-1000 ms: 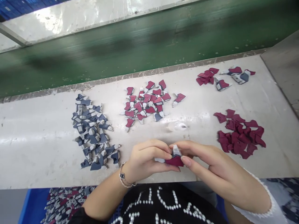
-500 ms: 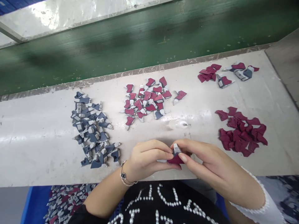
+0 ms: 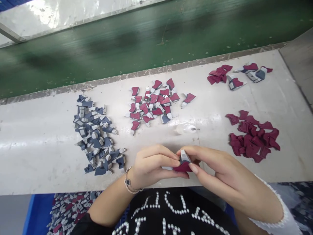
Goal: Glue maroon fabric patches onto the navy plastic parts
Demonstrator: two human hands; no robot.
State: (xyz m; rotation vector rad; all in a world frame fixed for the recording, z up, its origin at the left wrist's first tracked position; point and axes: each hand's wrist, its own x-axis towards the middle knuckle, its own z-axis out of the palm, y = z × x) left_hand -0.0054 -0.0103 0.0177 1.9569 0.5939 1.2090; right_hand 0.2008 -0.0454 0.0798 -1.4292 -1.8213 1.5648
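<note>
Near the table's front edge, my left hand [image 3: 156,164] and my right hand [image 3: 215,169] both pinch one small part [image 3: 183,167], grey and dark blue with a maroon piece along its lower side. My left fingers hold its left side; my right thumb and fingers press its right side. Beyond my hands is a group of assembled grey parts with maroon faces [image 3: 154,104]. Grey and dark-blue parts [image 3: 97,142] lie in a heap to the left. Loose maroon pieces [image 3: 254,140] are piled to the right.
A smaller maroon pile [image 3: 218,74] and a few mixed parts [image 3: 255,75] lie at the back right of the white table [image 3: 44,143]. A green surface [image 3: 122,49] runs behind it. Below the left front edge, a blue bin [image 3: 36,212] holds many parts.
My right thumb has shifted slightly right and down along the part, and more of the maroon piece shows. Both hands still hold it.
</note>
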